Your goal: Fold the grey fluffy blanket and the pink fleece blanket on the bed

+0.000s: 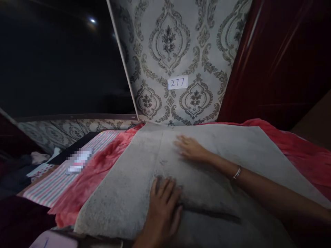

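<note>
A large grey cloth (124,179) is spread out flat before me, with a faint crease and some dark specks on it. My left hand (164,206) rests on its near part, palm down, fingers stretched forward. Farther up, my right hand (191,148) lies on the same cloth with its fingers apart, slightly blurred. A bracelet (237,172) circles the right wrist. Beside my left hand a dark fold or shadow (214,215) runs to the right across the cloth. Neither hand has anything in its grasp.
A red plush blanket (297,148) shows beneath the cloth at both sides. At the left are a striped cloth (51,186) and a blurred-out item (79,161). Behind stand a dark screen (64,62), a patterned wall (169,20) and a dark red glossy panel (274,69).
</note>
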`<state>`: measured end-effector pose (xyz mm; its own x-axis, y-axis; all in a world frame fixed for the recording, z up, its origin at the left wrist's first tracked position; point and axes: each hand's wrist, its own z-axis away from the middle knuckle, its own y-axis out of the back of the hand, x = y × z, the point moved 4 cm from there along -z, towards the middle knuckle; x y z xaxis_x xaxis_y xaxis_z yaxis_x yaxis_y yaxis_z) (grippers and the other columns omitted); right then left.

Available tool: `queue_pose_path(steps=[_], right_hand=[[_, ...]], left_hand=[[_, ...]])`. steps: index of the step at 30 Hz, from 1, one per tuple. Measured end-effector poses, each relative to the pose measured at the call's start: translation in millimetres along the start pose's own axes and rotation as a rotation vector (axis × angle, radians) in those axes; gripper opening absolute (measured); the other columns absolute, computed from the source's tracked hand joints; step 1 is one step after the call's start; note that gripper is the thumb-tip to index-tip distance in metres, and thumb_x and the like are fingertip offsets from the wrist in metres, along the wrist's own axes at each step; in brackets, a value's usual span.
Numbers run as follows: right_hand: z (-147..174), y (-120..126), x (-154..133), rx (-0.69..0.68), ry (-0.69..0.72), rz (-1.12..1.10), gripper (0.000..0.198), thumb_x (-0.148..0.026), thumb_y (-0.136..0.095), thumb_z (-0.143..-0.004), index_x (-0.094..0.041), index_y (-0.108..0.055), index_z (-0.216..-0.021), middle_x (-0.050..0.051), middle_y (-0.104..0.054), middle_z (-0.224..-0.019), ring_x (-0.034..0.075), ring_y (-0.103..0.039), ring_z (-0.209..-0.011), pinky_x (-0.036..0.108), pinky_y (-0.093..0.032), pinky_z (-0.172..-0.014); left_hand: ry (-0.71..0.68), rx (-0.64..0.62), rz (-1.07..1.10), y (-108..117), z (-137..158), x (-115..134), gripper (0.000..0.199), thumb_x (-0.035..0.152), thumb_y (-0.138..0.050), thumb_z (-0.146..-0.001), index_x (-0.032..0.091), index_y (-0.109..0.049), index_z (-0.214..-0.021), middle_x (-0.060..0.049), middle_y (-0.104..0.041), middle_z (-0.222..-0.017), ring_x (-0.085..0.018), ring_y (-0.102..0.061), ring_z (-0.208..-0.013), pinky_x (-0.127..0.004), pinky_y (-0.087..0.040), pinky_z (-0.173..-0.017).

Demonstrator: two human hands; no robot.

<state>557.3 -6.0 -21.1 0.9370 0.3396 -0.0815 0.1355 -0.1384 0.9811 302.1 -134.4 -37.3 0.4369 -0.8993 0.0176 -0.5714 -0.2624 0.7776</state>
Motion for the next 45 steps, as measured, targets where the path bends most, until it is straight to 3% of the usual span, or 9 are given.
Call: queue_pose_path(steps=[3, 5, 9, 16, 28, 31, 36, 41, 45], right_hand=[[-11.2, -17.0, -70.5, -0.118, 0.297, -0.086, 0.06, -0.061, -0.037, -0.103, -0.036, -0.037, -0.158, 0.006, -0.026, -0.167, 0.029, -0.018, -0.155, 0.059, -0.018, -0.122], [-22.5, -27.5, -88.5, -0.166, 0.365, -0.14, 0.061, -0.061, -0.037, -0.103, -0.036, -0.036, -0.158, 0.005, -0.028, -0.166, 0.027, -0.019, -0.155, 0.057, -0.016, -0.123], [-61.4, -39.8, -59.1, -0.189, 0.249, -0.123, 0.06, -0.06, -0.034, -0.104, -0.033, -0.037, -0.158, 0.007, -0.03, -0.165, 0.027, -0.022, -0.154, 0.056, -0.016, -0.123], [-122.2, -43.5, 9.2, -0.089, -0.016, 0.05, 0.059, -0.052, -0.033, -0.104, -0.032, -0.035, -0.16, 0.006, -0.022, -0.168, 0.031, -0.021, -0.154, 0.059, -0.023, -0.12], [-131.7, -33.4, 17.5, -0.188, -0.217, 0.006, 0.063, -0.05, -0.031, -0.104, -0.031, -0.025, -0.163, 0.006, -0.016, -0.169, 0.035, -0.018, -0.154, 0.063, -0.024, -0.119], [-121.1, -17.9, -2.3, -0.154, -0.155, -0.032, 0.063, -0.048, -0.031, -0.104, -0.029, -0.024, -0.163, 0.008, -0.016, -0.169, 0.037, -0.016, -0.154, 0.068, -0.023, -0.117], [-46.4, -8.9, -77.6, -0.094, 0.248, -0.092, 0.056, -0.046, -0.029, -0.106, -0.03, -0.036, -0.159, 0.007, -0.023, -0.168, 0.031, -0.016, -0.155, 0.063, -0.016, -0.121], [27.5, -24.0, -131.3, -0.203, 0.495, -0.141, 0.054, -0.046, -0.037, -0.107, -0.031, -0.038, -0.158, 0.004, -0.03, -0.166, 0.024, -0.018, -0.155, 0.052, -0.01, -0.125], [14.8, -34.9, -123.6, -0.206, 0.472, -0.126, 0.058, -0.055, -0.035, -0.106, -0.031, -0.036, -0.159, 0.004, -0.026, -0.167, 0.026, -0.016, -0.155, 0.055, -0.011, -0.124]], left_hand=[[0.063, 0.018, -0.083, 2.6, 15.8, -19.5, 0.05, 0.015, -0.058, -0.086, 0.022, -0.059, -0.135, -0.012, -0.063, -0.14, -0.031, -0.054, -0.134, -0.061, -0.04, -0.112], [0.084, 0.009, -0.112, -5.0, 25.7, -24.0, 0.054, 0.015, -0.058, -0.084, 0.022, -0.058, -0.138, -0.013, -0.06, -0.145, -0.032, -0.052, -0.136, -0.057, -0.048, -0.105], [0.123, 0.015, -0.129, -26.0, 40.6, -28.5, 0.054, 0.018, -0.059, -0.082, 0.025, -0.06, -0.136, -0.011, -0.057, -0.148, -0.032, -0.051, -0.137, -0.051, -0.053, -0.098], [0.147, 0.008, -0.096, -34.7, 45.1, -31.7, 0.049, 0.022, -0.065, -0.081, 0.027, -0.064, -0.13, -0.009, -0.061, -0.145, -0.031, -0.05, -0.138, -0.052, -0.044, -0.11], [0.167, -0.106, 0.021, -6.8, 24.1, -20.7, 0.057, 0.011, -0.056, -0.083, 0.022, -0.055, -0.139, -0.014, -0.053, -0.151, -0.033, -0.044, -0.143, -0.06, -0.044, -0.107], [0.179, -0.023, 0.048, 0.3, 23.1, -20.0, 0.05, 0.013, -0.055, -0.086, 0.02, -0.057, -0.135, -0.015, -0.055, -0.148, -0.032, -0.046, -0.14, -0.057, -0.044, -0.108], [0.238, 0.2, 0.06, 13.1, 27.9, -18.7, 0.029, 0.013, -0.057, -0.088, 0.018, -0.065, -0.115, -0.014, -0.067, -0.122, -0.029, -0.057, -0.116, -0.047, -0.048, -0.097], [0.214, 0.129, 0.111, 9.1, 23.6, -15.6, 0.026, 0.012, -0.057, -0.087, 0.017, -0.065, -0.112, -0.011, -0.068, -0.106, -0.026, -0.057, -0.103, -0.043, -0.049, -0.089], [0.227, 0.058, 0.117, 3.7, 21.4, -16.5, 0.024, 0.012, -0.057, -0.087, 0.017, -0.066, -0.109, -0.01, -0.067, -0.1, -0.025, -0.057, -0.096, -0.041, -0.05, -0.084]])
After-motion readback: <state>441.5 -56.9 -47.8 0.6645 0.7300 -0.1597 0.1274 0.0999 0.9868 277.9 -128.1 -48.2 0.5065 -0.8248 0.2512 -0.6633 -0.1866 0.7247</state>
